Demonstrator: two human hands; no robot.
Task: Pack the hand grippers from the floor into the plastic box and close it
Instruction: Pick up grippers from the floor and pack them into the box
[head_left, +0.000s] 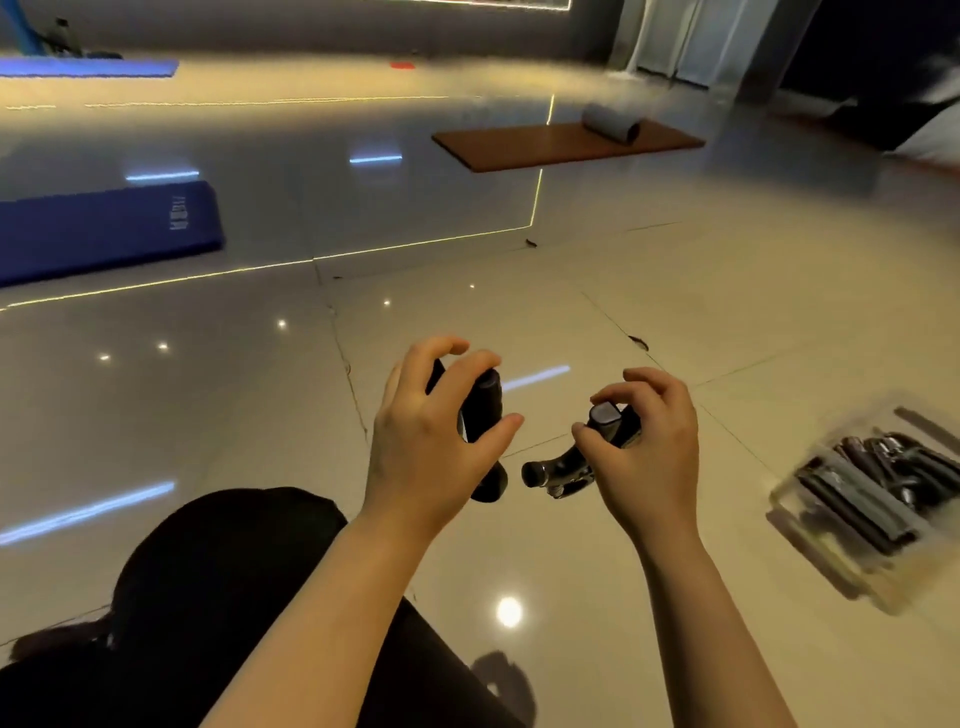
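Observation:
My left hand (431, 436) grips a black hand gripper (483, 415) by its handles, held above the tiled floor in the middle of the view. My right hand (649, 441) pinches a second black hand gripper (566, 467) by one handle end, its other handle pointing left toward the first one. The clear plastic box (810, 551) lies on the floor at the right, blurred, lid off, with several dark hand grippers (883, 483) inside. No lid is visible.
My knee in black trousers (208, 571) is at the lower left. A blue mat (104, 228) lies at the left. A brown mat (545, 148) with a grey roll (610, 122) lies farther back on the glossy tile floor.

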